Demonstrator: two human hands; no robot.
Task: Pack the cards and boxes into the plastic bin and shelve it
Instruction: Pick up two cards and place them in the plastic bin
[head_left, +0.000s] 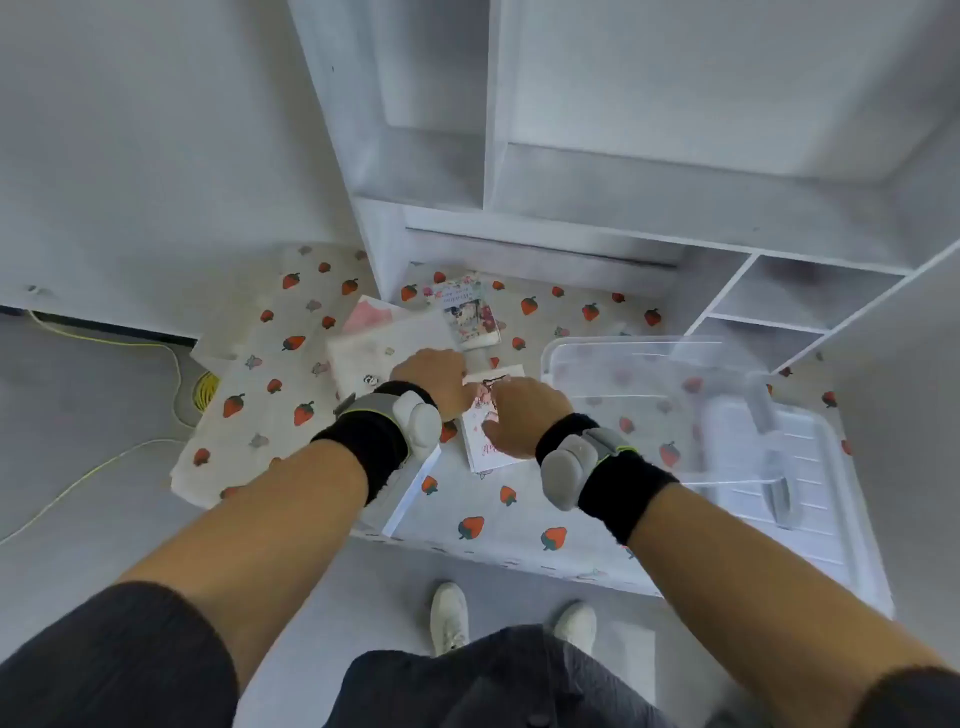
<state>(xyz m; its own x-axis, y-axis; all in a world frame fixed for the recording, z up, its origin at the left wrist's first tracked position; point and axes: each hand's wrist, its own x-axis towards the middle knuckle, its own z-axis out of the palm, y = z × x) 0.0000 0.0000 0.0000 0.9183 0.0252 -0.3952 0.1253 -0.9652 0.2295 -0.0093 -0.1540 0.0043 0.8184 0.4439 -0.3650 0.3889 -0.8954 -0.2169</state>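
Both forearms reach over the strawberry cloth (519, 514). Left hand (434, 376) and right hand (524, 410) meet on a pink card (491, 415), fingers curled at its edges; grip unclear. Clear bin (649, 405) stands just right, its lid (800, 467) beside it.

Wall (130, 156): plain white, left side.
Floor (78, 415): pale grey, smooth.
Shelving unit (623, 208): white, open compartments, small cubbies at right.
Counter (519, 519): low, covered by strawberry-print cloth (291, 374).
Cable (156, 353): yellow, trails along floor by wall, coiled near cloth edge.
Light: even, soft, no hard shadows.
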